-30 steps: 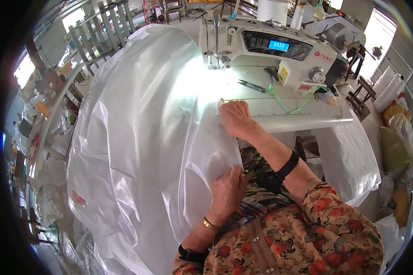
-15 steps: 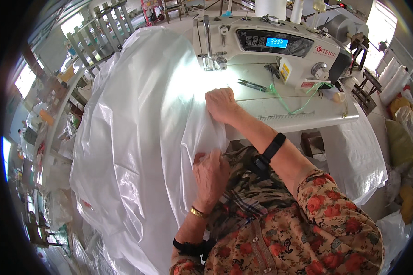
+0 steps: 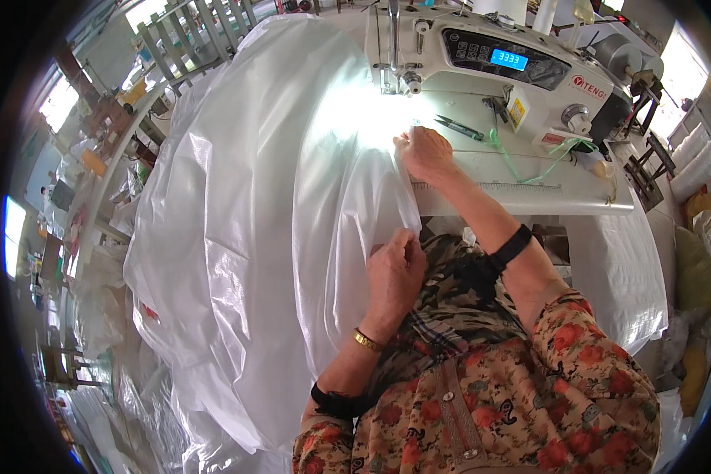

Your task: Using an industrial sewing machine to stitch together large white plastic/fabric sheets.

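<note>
A large white plastic sheet (image 3: 253,205) hangs in folds over the left of the sewing machine table (image 3: 521,201) and down past my lap. My right hand (image 3: 425,154) is closed on the sheet's right edge, just in front of the needle area of the sewing machine (image 3: 521,67). Lower along the same edge, nearer my body, my left hand (image 3: 395,268) is closed with its fingers pinching the sheet. The machine's lamp glares on the sheet, so the stitching point is washed out.
A dark pen (image 3: 459,128) lies right of the needle area. Green string (image 3: 504,154) trails over the tabletop beside a ruler strip (image 3: 521,186). White sheeting (image 3: 616,268) hangs at the table's right. Thread cones (image 3: 545,14) stand behind the machine; a slatted wooden frame (image 3: 186,39) is at the far left.
My view has shifted, so the machine and table appear higher and further right. Both hands still grip the sheet's edge, in nearly the same places along it.
</note>
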Demonstrator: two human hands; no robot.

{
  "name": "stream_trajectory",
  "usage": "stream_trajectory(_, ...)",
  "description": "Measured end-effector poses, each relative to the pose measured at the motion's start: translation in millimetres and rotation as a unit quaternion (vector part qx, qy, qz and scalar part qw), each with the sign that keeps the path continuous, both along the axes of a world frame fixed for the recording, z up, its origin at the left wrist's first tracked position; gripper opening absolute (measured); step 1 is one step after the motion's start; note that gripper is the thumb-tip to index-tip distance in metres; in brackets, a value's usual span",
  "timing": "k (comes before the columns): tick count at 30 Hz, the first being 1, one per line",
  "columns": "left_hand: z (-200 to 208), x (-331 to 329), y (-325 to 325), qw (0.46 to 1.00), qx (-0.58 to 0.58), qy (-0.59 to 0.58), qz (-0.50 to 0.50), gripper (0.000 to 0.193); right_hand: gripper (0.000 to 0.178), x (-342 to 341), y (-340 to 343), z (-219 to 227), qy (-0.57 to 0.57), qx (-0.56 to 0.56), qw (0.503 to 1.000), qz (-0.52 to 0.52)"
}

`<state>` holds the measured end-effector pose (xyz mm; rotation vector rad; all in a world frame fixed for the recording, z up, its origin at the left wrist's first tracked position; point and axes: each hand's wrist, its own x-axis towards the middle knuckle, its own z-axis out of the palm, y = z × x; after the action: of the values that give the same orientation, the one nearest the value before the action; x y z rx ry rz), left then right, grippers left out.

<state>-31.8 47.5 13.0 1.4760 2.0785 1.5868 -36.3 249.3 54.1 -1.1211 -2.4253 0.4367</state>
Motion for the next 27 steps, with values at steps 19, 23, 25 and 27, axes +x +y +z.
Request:
stream_trajectory(19, 5, 0, -1, 0.995, 0.032, -0.096, -0.01, 0.022, 0.037, 63, -53, -6, 0.064, -0.055, 0.992, 0.09)
stream_trajectory(23, 8, 0, -3, 0.996, -0.016, -0.082, -0.019, 0.023, 0.036, 63, -55, -12, 0.061, 0.043, 0.993, 0.091)
stream_trajectory(25, 6, 2, -2, 0.995, -0.003, -0.098, -0.003, 0.022, 0.036, 61, -59, -13, 0.061, 0.045, 0.993, 0.085)
stream_trajectory(27, 10, 3, -2, 0.997, -0.005, -0.078, -0.011, 0.022, 0.036, 62, -61, -11, 0.061, 0.048, 0.994, 0.078)
